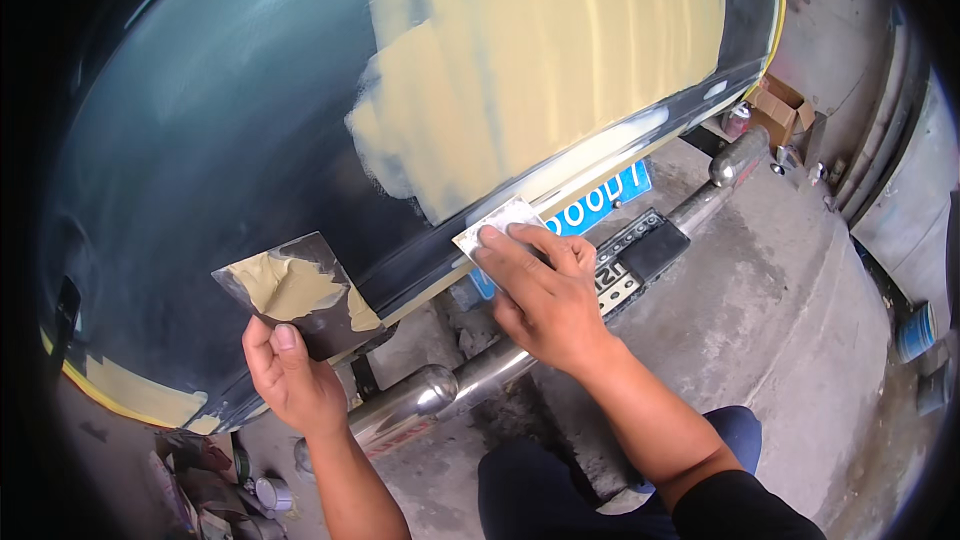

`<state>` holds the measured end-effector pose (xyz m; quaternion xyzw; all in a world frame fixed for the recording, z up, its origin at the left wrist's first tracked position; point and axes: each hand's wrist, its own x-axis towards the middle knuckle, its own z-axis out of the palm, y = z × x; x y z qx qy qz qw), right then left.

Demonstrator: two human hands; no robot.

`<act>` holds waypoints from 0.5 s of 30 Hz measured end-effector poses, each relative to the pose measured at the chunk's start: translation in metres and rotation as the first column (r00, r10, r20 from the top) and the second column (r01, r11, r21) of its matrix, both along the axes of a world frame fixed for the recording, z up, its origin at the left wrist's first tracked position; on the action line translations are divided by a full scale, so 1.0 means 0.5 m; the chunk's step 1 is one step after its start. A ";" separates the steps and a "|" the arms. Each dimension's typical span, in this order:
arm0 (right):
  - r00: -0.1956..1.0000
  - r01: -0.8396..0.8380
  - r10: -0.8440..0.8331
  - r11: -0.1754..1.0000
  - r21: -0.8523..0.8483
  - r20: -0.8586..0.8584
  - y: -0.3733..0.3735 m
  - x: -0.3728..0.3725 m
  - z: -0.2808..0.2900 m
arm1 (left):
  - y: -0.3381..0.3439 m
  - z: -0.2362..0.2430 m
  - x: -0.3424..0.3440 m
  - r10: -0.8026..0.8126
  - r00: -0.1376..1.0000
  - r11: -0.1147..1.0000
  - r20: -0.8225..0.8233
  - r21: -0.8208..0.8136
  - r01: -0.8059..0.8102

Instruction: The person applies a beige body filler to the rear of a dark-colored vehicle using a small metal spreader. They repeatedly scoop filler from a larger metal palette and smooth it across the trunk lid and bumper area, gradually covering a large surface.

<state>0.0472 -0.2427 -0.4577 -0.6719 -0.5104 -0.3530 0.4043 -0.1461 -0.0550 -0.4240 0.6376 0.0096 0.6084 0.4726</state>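
My left hand (296, 376) grips a dark square palette plate (340, 315) by its lower edge, thumb on top. A lump of beige body filler (275, 285) is spread over that plate. In my right hand (548, 290) is a pale flat putty spreader (505, 223), its fingers pressed on the upper face. The spreader sits at the lower edge of a dark car panel (240, 130); whether it touches the surface I cannot tell. A broad layer of beige filler (570, 40) covers the panel's upper right, streaked and uneven at its left border.
Below the panel runs a chrome bumper bar (400, 402), with a blue licence plate (605, 202) above it. At the right stand a cardboard box (778, 112), a spray can (736, 120) and a blue tin (915, 332). Cans (272, 493) and clutter lie lower left.
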 end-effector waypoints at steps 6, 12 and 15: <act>1.000 -0.009 0.009 0.999 0.030 0.016 0.009 0.008 0.000 | -0.001 0.005 0.006 0.005 1.000 1.000 0.001 -0.005 -0.005; 0.999 -0.004 0.003 1.000 0.022 0.034 -0.003 0.001 -0.002 | 0.014 -0.003 -0.010 -0.001 0.999 1.000 -0.042 0.027 0.002; 1.000 0.006 -0.007 1.000 0.029 0.025 -0.006 0.011 -0.009 | 0.005 0.006 -0.008 -0.028 0.999 1.000 -0.033 0.004 0.028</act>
